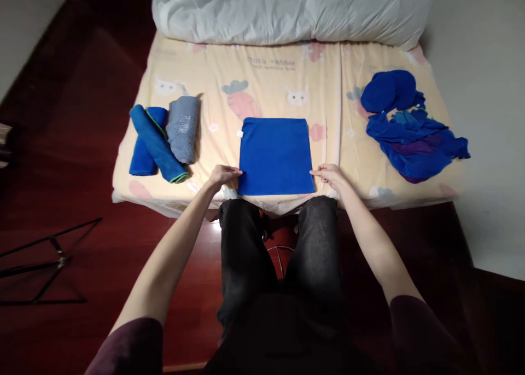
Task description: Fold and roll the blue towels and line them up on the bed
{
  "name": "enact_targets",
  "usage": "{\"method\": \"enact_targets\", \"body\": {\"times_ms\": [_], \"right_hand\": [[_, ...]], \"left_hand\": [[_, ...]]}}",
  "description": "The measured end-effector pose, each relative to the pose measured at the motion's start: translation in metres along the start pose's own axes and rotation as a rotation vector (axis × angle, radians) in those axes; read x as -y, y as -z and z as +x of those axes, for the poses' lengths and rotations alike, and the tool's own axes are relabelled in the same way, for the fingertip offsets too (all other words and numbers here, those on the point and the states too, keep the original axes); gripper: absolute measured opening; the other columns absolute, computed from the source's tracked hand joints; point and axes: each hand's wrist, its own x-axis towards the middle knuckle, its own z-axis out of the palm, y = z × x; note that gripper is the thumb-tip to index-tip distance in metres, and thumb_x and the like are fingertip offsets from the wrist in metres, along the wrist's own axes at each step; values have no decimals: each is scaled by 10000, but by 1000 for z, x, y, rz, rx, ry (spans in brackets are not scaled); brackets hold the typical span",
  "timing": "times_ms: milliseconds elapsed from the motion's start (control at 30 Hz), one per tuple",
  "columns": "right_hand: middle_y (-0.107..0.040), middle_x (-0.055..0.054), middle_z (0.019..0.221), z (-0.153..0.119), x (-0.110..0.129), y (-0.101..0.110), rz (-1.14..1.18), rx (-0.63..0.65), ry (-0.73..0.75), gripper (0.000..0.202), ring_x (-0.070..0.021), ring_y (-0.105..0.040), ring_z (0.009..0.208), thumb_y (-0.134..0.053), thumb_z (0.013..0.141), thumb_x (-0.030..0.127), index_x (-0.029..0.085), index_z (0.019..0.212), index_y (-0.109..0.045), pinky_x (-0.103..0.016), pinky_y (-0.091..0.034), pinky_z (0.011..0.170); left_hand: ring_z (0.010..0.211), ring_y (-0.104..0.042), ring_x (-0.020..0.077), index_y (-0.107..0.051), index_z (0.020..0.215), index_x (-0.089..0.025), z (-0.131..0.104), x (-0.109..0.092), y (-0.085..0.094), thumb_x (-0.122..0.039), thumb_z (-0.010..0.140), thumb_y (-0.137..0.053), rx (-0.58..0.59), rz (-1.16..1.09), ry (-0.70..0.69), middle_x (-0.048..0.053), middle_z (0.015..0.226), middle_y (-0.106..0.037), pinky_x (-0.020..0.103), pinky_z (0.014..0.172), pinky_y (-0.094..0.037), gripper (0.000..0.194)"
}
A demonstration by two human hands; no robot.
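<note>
A blue towel (275,155) lies flat on the bed in front of me, folded to a near square. A small white tag (240,134) sticks out from its left side. My left hand (225,174) is closed at the towel's left edge, fingertips pinching it near the front corner. On the opposite edge, at about the same height, my right hand (327,174) pinches the cloth between thumb and fingertips.
Left on the bed lie a rolled grey towel (183,129) and two crossed blue rolls, the upper one green-edged (158,142). Rumpled blue cloths (414,140) lie at right. A grey quilt (287,14) covers the back; a black stand (57,260) is on the floor.
</note>
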Motion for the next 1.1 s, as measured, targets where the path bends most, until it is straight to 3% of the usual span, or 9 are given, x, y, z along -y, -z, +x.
{"method": "enact_targets", "body": {"times_ms": [100, 300, 467, 700, 833, 1000, 1100], "right_hand": [[-468, 86, 545, 30, 18, -2, -20, -6, 23, 489, -15, -326, 453, -1003, 637, 162, 180, 674, -516, -158, -218, 387], [-445, 90, 533, 111, 65, -12, -35, -116, 62, 519, -25, -343, 441, -995, 650, 133, 198, 672, -480, -152, -234, 373], [-512, 70, 575, 168, 96, -24, -19, -166, 134, 408, -55, -414, 464, -950, 713, 140, 204, 784, -553, -157, -318, 390], [-591, 15, 657, 197, 100, -32, -97, -147, 290, 277, -100, -523, 546, -909, 788, 282, 164, 905, -687, -228, -488, 487], [-598, -1, 667, 206, 104, -25, -120, -151, 376, 238, -124, -574, 598, -875, 825, 291, 149, 920, -711, -255, -532, 529], [-612, 3, 666, 228, 112, -23, -161, -222, 364, 212, -107, -588, 586, -856, 856, 312, 165, 898, -710, -228, -535, 543], [-681, -29, 784, 237, 111, -26, -304, -250, 380, 182, -95, -657, 681, -733, 953, 297, 118, 938, -708, -228, -556, 673]], "left_hand": [[802, -718, 246, -792, 720, -159, 36, -17, 1, -352, 422, -987, -16, -4, -30, 79, 734, -757, 295, 679, -551, 406], [837, -715, 269, -766, 730, -127, 118, -62, -7, -273, 504, -938, -155, 54, -56, 83, 718, -724, 325, 723, -569, 320], [809, -711, 229, -754, 907, -115, 166, -90, -18, -206, 598, -871, -171, 55, -135, 82, 799, -725, 339, 765, -600, 343], [1019, -712, 272, -761, 980, -124, 192, -99, -26, -258, 677, -814, -147, 302, -373, 106, 932, -772, 382, 956, -597, 336], [1107, -703, 292, -770, 985, -154, 199, -102, -25, -338, 736, -798, -148, 327, -427, 99, 954, -791, 383, 968, -590, 310], [1032, -683, 169, -742, 1040, -96, 207, -113, -24, -281, 862, -754, -261, 427, -410, 25, 991, -800, 323, 1011, -538, 257], [883, -650, 113, -744, 1037, -38, 215, -113, -26, -202, 873, -760, -298, 541, -392, 44, 1012, -802, 311, 993, -536, 232]]}}
